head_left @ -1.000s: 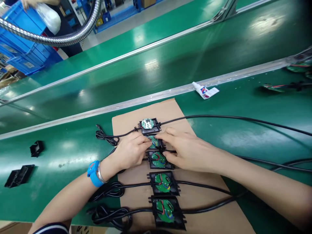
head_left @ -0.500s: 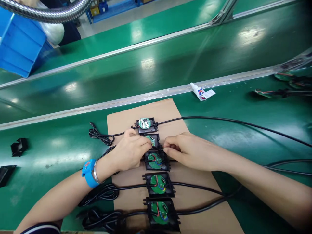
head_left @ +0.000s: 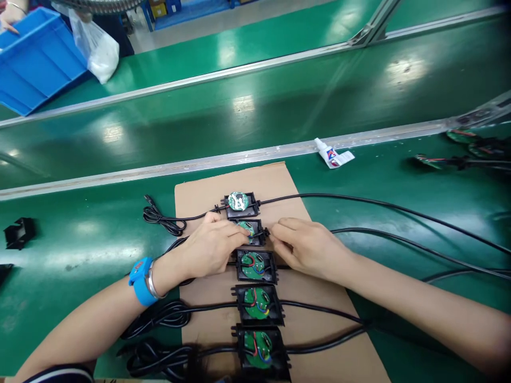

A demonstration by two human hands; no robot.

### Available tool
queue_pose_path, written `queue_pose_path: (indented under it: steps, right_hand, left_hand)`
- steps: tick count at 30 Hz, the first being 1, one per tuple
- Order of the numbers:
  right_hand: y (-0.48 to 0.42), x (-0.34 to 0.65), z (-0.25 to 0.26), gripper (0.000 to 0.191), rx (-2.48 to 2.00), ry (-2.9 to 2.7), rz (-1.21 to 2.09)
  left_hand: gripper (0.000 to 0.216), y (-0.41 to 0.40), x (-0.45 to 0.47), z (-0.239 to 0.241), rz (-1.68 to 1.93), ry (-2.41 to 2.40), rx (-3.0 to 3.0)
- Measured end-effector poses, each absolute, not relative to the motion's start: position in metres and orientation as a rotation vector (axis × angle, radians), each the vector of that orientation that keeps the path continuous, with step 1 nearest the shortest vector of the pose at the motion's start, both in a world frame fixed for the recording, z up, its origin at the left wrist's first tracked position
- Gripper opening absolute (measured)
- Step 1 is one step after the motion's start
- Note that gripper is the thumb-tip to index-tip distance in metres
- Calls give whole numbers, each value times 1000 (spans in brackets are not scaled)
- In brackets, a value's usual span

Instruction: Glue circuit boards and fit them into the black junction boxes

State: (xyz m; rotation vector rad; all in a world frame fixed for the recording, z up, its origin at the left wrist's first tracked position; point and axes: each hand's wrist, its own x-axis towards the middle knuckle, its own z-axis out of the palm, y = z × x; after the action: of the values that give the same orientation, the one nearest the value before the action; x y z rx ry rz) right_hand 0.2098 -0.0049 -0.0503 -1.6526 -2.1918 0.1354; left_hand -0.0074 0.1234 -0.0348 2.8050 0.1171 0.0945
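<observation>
Several open black plastic cases lie in a column on a cardboard sheet [head_left: 223, 183], each with a round green circuit board and coloured wires. My left hand [head_left: 213, 242] is closed at the left side of the second case from the top [head_left: 255, 242], its fingertips on the circuit board [head_left: 246, 227] inside. At that case's right end, my right hand [head_left: 307, 242] pinches the black cable [head_left: 375, 234], whose end reaches into the case; the fingers partly hide the grip. Just above, the top case [head_left: 239, 213] holds a board [head_left: 238, 201] with its white-patched face up.
Coiled black cables [head_left: 163, 315] lie left of the cases. A white glue bottle [head_left: 333, 155] rests by the metal rail. Wired boards [head_left: 431, 161] lie far right, a loose black case [head_left: 19, 233] far left. Across the line, another person's hand [head_left: 11, 18] touches a blue bin [head_left: 43, 58].
My right hand has shifted slightly right, uncovering the second case's right end and the cable entry. Its cable now shows across the bench. The blue bin and another person's hand show more fully.
</observation>
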Motion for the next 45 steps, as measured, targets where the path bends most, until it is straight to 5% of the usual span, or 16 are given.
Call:
queue_pose_path:
  steps: [12, 17, 31, 39, 45]
  right_hand:
    - [-4, 207, -56, 30, -1547, -2339, -100]
    - [-3, 206, -45, 27, -1365, -2587, -173]
    - [8, 217, -64, 20, -1500, -1934, 514]
    - [12, 217, -68, 36, -1319, -2097, 347]
    - [35, 243, -58, 22, -1338, -2055, 321]
  left_hand:
    - [49, 119, -6, -30, 40, 103, 2839]
    - [29, 109, 5, -27, 49, 108, 2963]
    - [44, 109, 3, -25, 78, 128, 3046]
    - [37, 98, 8, -18, -4, 130, 3079]
    - [39, 139, -8, -11, 265, 644, 2719]
